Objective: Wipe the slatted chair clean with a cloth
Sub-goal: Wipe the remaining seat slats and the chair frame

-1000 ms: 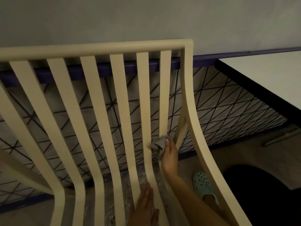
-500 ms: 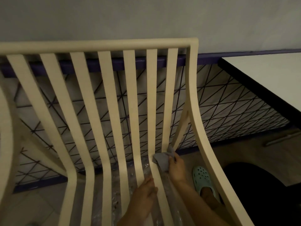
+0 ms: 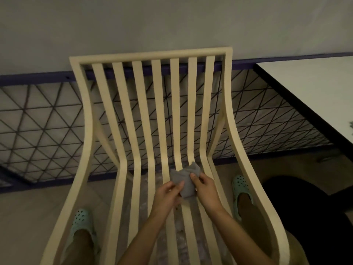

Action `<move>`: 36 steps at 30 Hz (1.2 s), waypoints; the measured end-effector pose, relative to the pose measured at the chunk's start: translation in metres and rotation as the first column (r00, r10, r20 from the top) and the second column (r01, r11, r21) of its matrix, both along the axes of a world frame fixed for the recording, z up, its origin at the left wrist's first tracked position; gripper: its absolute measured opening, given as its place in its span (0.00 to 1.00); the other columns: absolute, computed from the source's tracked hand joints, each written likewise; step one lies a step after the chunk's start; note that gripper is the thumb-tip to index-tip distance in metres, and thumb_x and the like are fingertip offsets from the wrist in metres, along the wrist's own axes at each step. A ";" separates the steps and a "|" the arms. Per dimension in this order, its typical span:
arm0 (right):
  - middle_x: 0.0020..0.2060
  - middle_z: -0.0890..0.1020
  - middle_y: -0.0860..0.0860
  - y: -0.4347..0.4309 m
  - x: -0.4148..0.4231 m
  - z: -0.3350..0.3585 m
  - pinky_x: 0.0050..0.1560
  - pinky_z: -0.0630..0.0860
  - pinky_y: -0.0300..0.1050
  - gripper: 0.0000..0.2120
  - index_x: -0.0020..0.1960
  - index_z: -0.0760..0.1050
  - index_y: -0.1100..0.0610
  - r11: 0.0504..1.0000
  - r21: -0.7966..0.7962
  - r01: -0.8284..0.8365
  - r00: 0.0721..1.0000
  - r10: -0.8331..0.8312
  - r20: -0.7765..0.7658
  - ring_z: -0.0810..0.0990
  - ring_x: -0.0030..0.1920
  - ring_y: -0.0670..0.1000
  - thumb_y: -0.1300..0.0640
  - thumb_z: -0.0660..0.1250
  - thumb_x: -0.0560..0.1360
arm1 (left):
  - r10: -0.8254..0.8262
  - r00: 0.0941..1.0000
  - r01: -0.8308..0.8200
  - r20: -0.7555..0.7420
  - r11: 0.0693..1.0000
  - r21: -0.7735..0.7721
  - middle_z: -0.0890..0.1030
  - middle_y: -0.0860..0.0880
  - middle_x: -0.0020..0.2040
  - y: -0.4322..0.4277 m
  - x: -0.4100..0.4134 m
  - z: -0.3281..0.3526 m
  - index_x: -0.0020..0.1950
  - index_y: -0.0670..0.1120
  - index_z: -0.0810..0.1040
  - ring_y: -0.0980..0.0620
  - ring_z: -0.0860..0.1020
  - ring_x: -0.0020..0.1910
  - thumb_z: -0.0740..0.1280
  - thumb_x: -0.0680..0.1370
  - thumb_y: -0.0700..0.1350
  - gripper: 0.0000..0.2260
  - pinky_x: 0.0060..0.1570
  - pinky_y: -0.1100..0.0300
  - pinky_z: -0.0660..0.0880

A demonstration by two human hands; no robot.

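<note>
Both hands, left hand (image 3: 168, 192) and right hand (image 3: 205, 188), pinch the grey cloth (image 3: 184, 180) bunched over the slatted chair (image 3: 122, 115) seat crease; it probably slips between slats if either pinch loosens.

Tan floor (image 3: 24, 217), chair (image 3: 152, 54) standing on it, left clog (image 3: 81, 224) and right clog (image 3: 241, 185) flanking chair, crinkled plastic (image 3: 179, 240) under chair

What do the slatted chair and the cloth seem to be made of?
The chair looks like moulded plastic or painted wood, cream and matt: the slats curve evenly, with no grain visible. The cloth looks like soft grey fabric: it bunches and folds where the left hand and right hand pinch it.
</note>
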State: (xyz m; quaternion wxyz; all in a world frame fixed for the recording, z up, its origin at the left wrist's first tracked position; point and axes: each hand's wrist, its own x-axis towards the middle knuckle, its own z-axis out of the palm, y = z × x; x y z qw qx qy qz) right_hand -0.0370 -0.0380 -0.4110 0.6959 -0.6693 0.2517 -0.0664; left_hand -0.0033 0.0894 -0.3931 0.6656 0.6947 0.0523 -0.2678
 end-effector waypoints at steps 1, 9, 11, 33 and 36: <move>0.53 0.84 0.51 0.005 -0.008 0.004 0.54 0.80 0.45 0.10 0.59 0.78 0.53 0.999 0.018 -0.031 0.999 0.031 -0.013 0.82 0.54 0.47 0.55 0.61 0.81 | 0.018 1.000 -0.018 0.007 1.000 0.021 0.84 0.42 0.46 0.006 -0.006 0.002 0.50 0.40 0.81 0.52 0.83 0.40 0.68 0.77 0.40 0.05 0.34 0.63 0.79; 0.63 0.74 0.45 0.024 -0.071 0.040 0.50 0.79 0.39 0.38 0.78 0.53 0.44 0.936 -0.211 -0.280 0.959 0.283 -0.017 0.80 0.54 0.42 0.59 0.69 0.75 | 0.118 0.989 -0.124 -0.090 0.990 -0.065 0.84 0.43 0.45 0.038 -0.041 0.044 0.54 0.41 0.80 0.51 0.83 0.37 0.67 0.78 0.42 0.07 0.28 0.62 0.77; 0.70 0.66 0.46 0.026 -0.083 0.045 0.59 0.72 0.37 0.42 0.79 0.50 0.47 0.845 -0.425 -0.326 0.942 0.326 -0.075 0.73 0.61 0.42 0.52 0.72 0.73 | 0.111 0.991 -0.117 -0.074 0.990 -0.075 0.84 0.43 0.46 0.040 -0.047 0.051 0.56 0.41 0.79 0.50 0.84 0.40 0.66 0.78 0.43 0.09 0.30 0.61 0.77; 0.50 0.83 0.62 0.011 -0.080 0.101 0.53 0.78 0.52 0.14 0.56 0.79 0.65 0.939 0.262 -0.223 0.974 0.203 0.102 0.82 0.52 0.60 0.69 0.58 0.76 | 0.116 0.986 -0.100 0.123 0.987 -0.128 0.82 0.49 0.53 0.066 -0.044 0.064 0.57 0.49 0.80 0.51 0.79 0.54 0.63 0.78 0.41 0.10 0.49 0.56 0.75; 0.57 0.81 0.63 0.008 -0.080 0.097 0.62 0.75 0.55 0.18 0.62 0.76 0.65 0.831 0.494 -0.257 0.966 0.230 0.116 0.80 0.58 0.61 0.69 0.56 0.76 | -0.152 0.988 0.152 0.012 0.972 -0.177 0.82 0.44 0.56 0.068 -0.049 0.055 0.60 0.48 0.79 0.44 0.79 0.55 0.62 0.78 0.39 0.13 0.54 0.48 0.74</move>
